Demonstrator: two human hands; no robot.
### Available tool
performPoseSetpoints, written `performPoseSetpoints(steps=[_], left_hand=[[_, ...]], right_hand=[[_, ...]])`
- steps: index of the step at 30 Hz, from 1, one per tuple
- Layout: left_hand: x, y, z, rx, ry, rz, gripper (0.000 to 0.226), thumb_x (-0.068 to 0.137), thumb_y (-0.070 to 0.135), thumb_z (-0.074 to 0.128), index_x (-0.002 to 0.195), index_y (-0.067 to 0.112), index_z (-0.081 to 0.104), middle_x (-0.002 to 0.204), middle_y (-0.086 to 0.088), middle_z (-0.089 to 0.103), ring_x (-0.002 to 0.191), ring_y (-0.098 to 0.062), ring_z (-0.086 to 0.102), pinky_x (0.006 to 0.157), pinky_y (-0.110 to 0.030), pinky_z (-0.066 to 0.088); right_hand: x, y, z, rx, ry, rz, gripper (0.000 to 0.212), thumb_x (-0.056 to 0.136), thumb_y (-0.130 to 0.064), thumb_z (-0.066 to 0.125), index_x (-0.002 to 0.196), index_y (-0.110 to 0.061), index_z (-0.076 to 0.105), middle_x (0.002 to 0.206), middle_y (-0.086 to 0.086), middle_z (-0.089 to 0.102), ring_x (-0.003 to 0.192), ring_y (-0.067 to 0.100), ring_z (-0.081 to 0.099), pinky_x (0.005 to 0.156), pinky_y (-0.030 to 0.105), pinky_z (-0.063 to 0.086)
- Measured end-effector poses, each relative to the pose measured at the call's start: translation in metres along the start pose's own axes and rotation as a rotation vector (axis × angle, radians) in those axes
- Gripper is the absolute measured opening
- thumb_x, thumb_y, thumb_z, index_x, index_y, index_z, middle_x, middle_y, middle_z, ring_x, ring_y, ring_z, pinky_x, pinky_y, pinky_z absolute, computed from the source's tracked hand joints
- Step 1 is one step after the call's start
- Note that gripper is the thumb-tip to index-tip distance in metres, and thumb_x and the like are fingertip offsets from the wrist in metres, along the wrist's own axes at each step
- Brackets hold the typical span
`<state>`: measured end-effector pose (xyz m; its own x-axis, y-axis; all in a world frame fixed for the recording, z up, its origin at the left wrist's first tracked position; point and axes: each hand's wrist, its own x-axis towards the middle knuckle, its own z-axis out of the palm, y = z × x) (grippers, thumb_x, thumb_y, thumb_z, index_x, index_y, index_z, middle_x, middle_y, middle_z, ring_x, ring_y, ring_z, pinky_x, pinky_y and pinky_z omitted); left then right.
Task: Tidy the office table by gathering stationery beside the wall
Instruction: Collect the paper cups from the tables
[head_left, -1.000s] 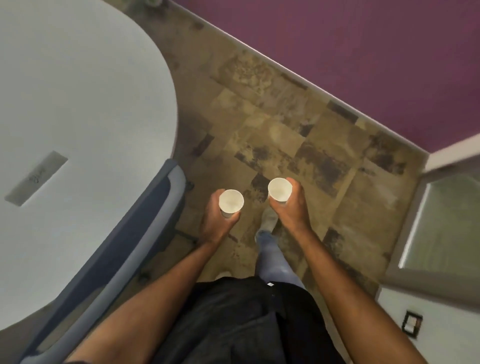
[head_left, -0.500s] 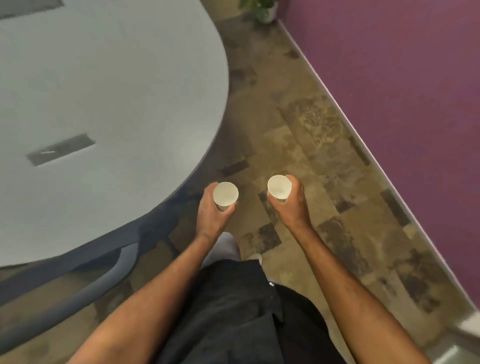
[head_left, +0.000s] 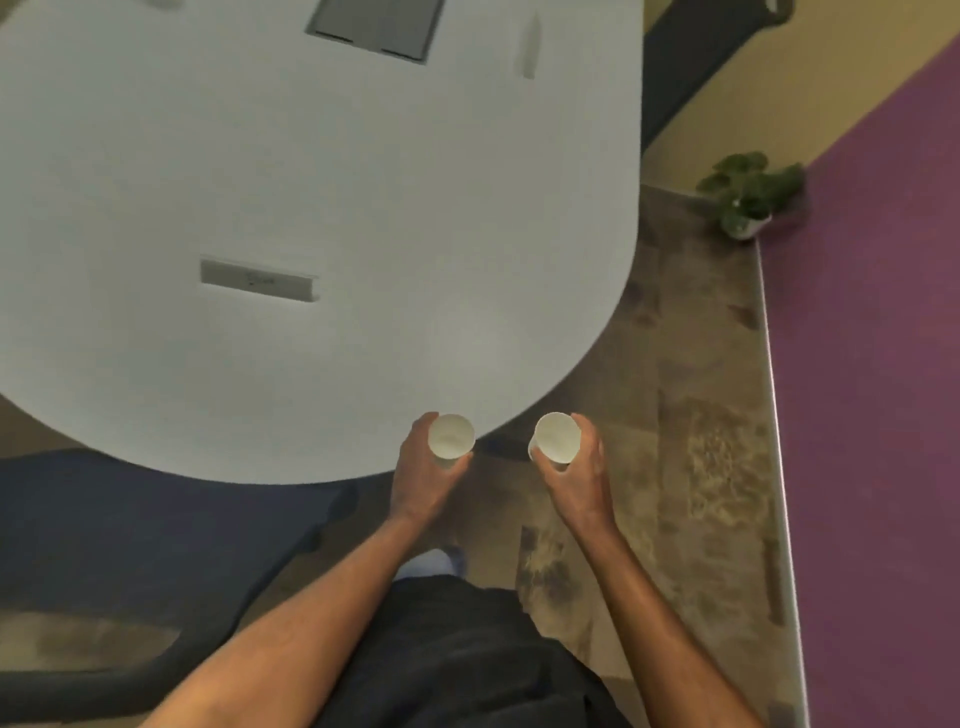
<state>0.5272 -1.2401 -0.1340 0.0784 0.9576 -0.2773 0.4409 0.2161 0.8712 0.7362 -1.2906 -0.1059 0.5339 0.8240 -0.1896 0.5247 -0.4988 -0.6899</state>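
Two upright cups, mouths up

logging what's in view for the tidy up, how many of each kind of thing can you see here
paper cups: 2, one in the left hand, one in the right hand
tables: 1
potted plants: 1
chairs: 1
total: 5

An office meeting room, shown by a large rounded pale grey conference table with recessed cable hatches, a dark office chair tucked beside it, patterned carpet tiles, a purple wall and a potted plant.
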Motion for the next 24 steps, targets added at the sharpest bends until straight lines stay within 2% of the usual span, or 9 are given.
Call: performPoseSetpoints(steps=[4,6,12,19,24], left_hand=[[0.046,0.007,-0.003,0.018,0.112,-0.073,0.08,0.077,0.045,0.084,0.143,0.027,0.041,0.142,0.004,0.054,0.126,-0.019,0.054,0.104,-0.033,0.049],[0.06,0.008,-0.009,0.012,0.175,-0.117,0.083,0.077,0.043,0.084,0.145,0.025,0.041,0.144,0.002,0.053,0.129,-0.021,0.053,0.106,-0.038,0.05],[0.088,0.002,-0.025,-0.032,0.386,-0.247,0.083,0.076,0.041,0.086,0.144,0.023,0.042,0.142,-0.001,0.055,0.126,-0.024,0.055,0.101,-0.034,0.051],[0.103,-0.003,-0.026,-0.061,0.624,-0.426,0.083,0.075,0.04,0.086,0.143,0.023,0.042,0.141,-0.003,0.055,0.125,-0.026,0.055,0.098,-0.039,0.053],[0.12,0.009,-0.011,-0.091,0.801,-0.558,0.082,0.072,0.038,0.089,0.14,0.024,0.044,0.138,0.0,0.056,0.122,-0.027,0.056,0.088,-0.029,0.047]], right_hand=[[0.06,-0.03,0.011,0.006,-0.132,-0.096,0.077,0.081,-0.043,0.081,0.142,-0.033,0.036,0.139,-0.006,0.047,0.119,0.012,0.052,0.092,0.027,0.048],[0.084,-0.046,0.021,-0.021,-0.199,-0.153,0.077,0.082,-0.041,0.08,0.144,-0.029,0.036,0.141,-0.004,0.045,0.124,0.013,0.05,0.097,0.027,0.045],[0.151,-0.099,0.062,-0.087,-0.413,-0.303,0.079,0.083,-0.037,0.079,0.148,-0.024,0.036,0.148,-0.005,0.044,0.132,0.014,0.047,0.1,0.021,0.037],[0.215,-0.151,0.122,-0.145,-0.666,-0.52,0.082,0.082,-0.027,0.082,0.149,-0.014,0.037,0.148,0.002,0.045,0.135,0.02,0.047,0.103,0.021,0.037],[0.252,-0.182,0.162,-0.145,-0.837,-0.639,0.081,0.081,-0.029,0.081,0.148,-0.018,0.036,0.144,0.001,0.046,0.129,0.018,0.049,0.098,0.02,0.039]])
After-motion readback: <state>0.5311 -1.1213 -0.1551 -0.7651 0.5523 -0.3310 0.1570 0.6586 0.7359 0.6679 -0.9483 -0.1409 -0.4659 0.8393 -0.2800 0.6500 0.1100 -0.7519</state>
